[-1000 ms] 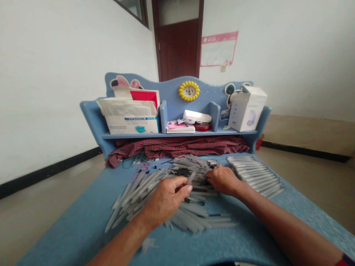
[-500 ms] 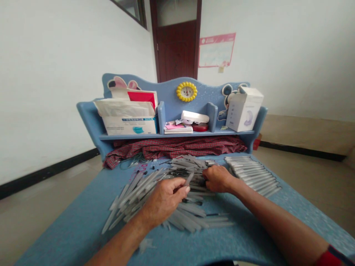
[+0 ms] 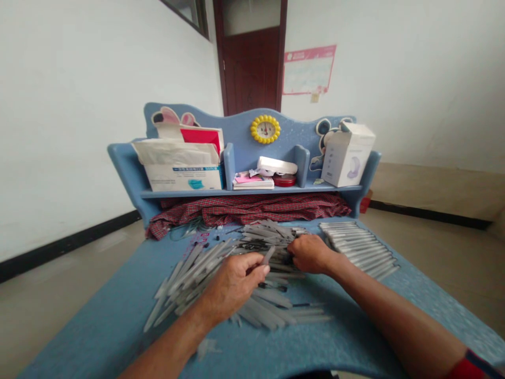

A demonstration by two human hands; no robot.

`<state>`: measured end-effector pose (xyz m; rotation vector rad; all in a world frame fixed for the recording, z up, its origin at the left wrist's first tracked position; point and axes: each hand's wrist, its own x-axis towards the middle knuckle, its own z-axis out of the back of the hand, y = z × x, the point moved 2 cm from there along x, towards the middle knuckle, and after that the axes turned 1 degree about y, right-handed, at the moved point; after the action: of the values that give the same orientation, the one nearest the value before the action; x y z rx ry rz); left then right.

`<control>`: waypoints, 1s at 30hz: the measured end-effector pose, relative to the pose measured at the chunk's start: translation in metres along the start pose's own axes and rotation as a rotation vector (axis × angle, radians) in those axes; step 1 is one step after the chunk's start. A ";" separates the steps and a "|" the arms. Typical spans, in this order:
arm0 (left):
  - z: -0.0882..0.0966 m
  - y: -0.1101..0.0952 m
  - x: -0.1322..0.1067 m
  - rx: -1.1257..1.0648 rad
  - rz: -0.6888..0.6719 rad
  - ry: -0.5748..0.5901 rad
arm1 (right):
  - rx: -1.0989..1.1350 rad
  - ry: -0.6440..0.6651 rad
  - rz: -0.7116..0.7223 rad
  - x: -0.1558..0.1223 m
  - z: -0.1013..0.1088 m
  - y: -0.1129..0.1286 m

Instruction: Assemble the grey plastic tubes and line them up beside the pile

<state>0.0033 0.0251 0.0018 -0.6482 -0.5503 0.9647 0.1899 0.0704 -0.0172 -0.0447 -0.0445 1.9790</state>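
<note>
My left hand is closed in a pinch on a short-looking translucent pen barrel, whose end sticks out past the thumb and forefinger. Just to the right, my right hand has its fingers curled down into the dark parts of the pile; whatever they grip is hidden. Beneath and around both hands spreads a loose pile of whitish pen barrels, with thin dark pieces among them. Beyond my right hand, pens lie side by side in a neat row.
Along the back of the blue table lies a bunched red checked cloth. Above it, the shelf carries a mask box, a red round tin and a white carton. Small black caps are scattered left of the pile.
Hardly anything differs. Both hands keep their places and grips, and the view has shifted very slightly.
</note>
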 end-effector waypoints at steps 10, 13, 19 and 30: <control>0.000 0.000 0.000 -0.043 0.014 0.003 | 1.121 -0.004 0.102 -0.009 0.001 -0.017; -0.002 0.000 0.001 -0.155 0.053 0.006 | 1.393 -0.017 0.183 -0.012 0.001 -0.004; -0.003 -0.005 -0.001 -0.434 0.085 -0.001 | 1.526 -0.079 0.259 -0.021 0.003 0.029; -0.004 -0.005 -0.005 -0.707 0.160 0.077 | 1.240 -0.422 0.425 -0.036 0.016 0.044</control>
<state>0.0066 0.0182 0.0023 -1.3714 -0.7859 0.8812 0.1628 0.0195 -0.0036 1.2371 0.9732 2.0703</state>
